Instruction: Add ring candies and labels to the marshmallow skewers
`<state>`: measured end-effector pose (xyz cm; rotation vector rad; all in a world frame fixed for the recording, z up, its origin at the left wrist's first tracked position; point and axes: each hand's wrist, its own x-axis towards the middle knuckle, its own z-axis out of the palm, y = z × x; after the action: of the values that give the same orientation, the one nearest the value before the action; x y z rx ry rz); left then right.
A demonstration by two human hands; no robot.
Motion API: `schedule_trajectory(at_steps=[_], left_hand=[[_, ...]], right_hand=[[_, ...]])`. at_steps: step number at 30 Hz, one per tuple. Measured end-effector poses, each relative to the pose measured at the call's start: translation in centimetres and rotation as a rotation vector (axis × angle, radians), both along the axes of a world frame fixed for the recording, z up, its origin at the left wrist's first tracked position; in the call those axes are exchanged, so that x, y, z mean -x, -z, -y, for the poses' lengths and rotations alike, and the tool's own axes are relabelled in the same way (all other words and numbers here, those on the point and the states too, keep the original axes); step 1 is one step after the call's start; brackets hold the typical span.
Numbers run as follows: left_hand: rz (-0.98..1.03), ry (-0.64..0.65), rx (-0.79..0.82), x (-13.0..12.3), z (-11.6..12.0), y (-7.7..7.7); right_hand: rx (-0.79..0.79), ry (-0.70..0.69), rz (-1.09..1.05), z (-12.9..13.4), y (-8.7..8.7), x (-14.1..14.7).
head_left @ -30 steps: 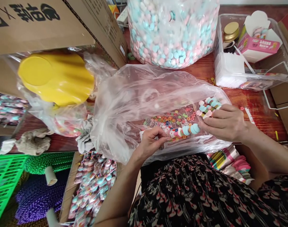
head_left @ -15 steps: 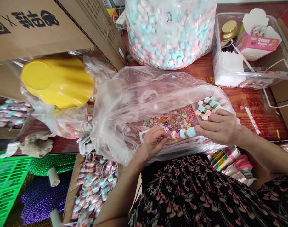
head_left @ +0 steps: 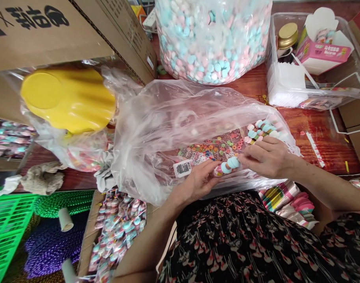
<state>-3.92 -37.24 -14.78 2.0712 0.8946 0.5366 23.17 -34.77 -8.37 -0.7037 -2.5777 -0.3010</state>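
Between my two hands is a short, see-through packet of round candies (head_left: 229, 165), pale blue at the right and pink at the left. My left hand (head_left: 202, 180) is closed around its left end, hiding part of it. At the other end, the fingertips of my right hand (head_left: 266, 158) pinch the clear wrapper. Both hands are above a large crumpled plastic bag (head_left: 168, 106) spread on the table. In the bag lie small ring-shaped candies (head_left: 224, 143), a white printed label (head_left: 182, 169) and, beyond my right hand, more packets of pastel candies (head_left: 264, 129).
A big bag of pastel candies (head_left: 212, 47) stands at the back. On the right is a clear plastic bin (head_left: 274, 88); on the left, a yellow bowl (head_left: 69, 100) beside a cardboard box (head_left: 88, 31). Below the table's edge sits a carton of wrapped candies (head_left: 120, 228).
My left hand has slid right and wrapped over the packet's left end, uncovering the printed label. My right hand has shifted slightly left, and the packet now tilts upward to the right.
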Motion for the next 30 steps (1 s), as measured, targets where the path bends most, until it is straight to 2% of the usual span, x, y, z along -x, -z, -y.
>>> schedule_trajectory(at_steps=[5,13,20,26,30], left_hand=[[0.030,0.029,0.108,-0.4,-0.3,-0.1],[0.004,0.053,0.020,0.3,-0.2,0.0],[0.044,0.146,0.218,0.2,-0.6,-1.0],[0.028,0.065,0.282,-0.6,0.0,-0.5],[-0.037,-0.048,0.110,-1.0,0.5,0.7]], right_hand=[[0.009,-0.052,0.070,-0.6,-0.4,0.6],[0.051,-0.094,0.135,-2.0,-0.9,0.3],[0.058,-0.129,0.135,-1.7,-1.6,0.7],[0.001,-0.098,0.199,-0.2,-1.9,1.4],[0.054,-0.066,0.205,0.0,-1.6,1.7]])
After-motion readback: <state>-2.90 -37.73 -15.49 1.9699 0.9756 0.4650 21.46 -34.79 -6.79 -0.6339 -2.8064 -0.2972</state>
